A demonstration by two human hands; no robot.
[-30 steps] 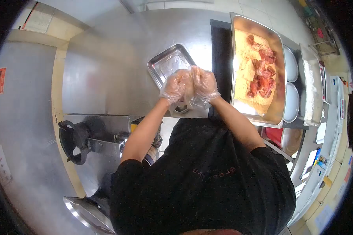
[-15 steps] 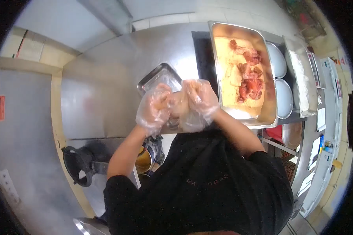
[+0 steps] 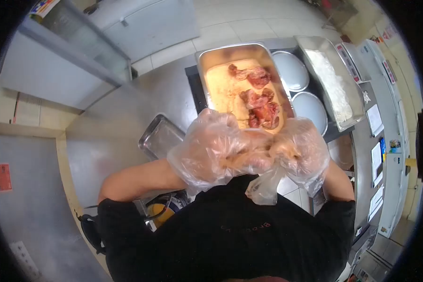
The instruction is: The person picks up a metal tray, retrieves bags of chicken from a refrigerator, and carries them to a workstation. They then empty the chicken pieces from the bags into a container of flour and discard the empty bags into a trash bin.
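Observation:
Both my hands wear loose clear plastic gloves and meet close in front of my chest, raised near the camera. My left hand (image 3: 211,148) has its fingers curled toward the right one. My right hand (image 3: 301,152) is closed, fingers bent, on gathered clear plastic. From between them hangs a crumpled clear plastic bag (image 3: 264,189), its lower corner bunched. Beyond the hands a deep metal pan (image 3: 204,82) holds an orange-yellow coating powder (image 3: 223,80) with several pieces of raw red meat (image 3: 264,113) on it. The gloves overlap the pan's near edge in this view.
Left of the pan, a small metal tray (image 3: 160,136) lies on the steel table (image 3: 98,127). Two round white lids (image 3: 310,113) stand right of the pan, beside a long metal pan (image 3: 357,113) of white powder (image 3: 331,84). Papers (image 3: 375,122) lie farther right.
My hands have risen toward the camera and come together. The view has turned, so the pan and tray now sit farther left. The bag's end now hangs below the hands.

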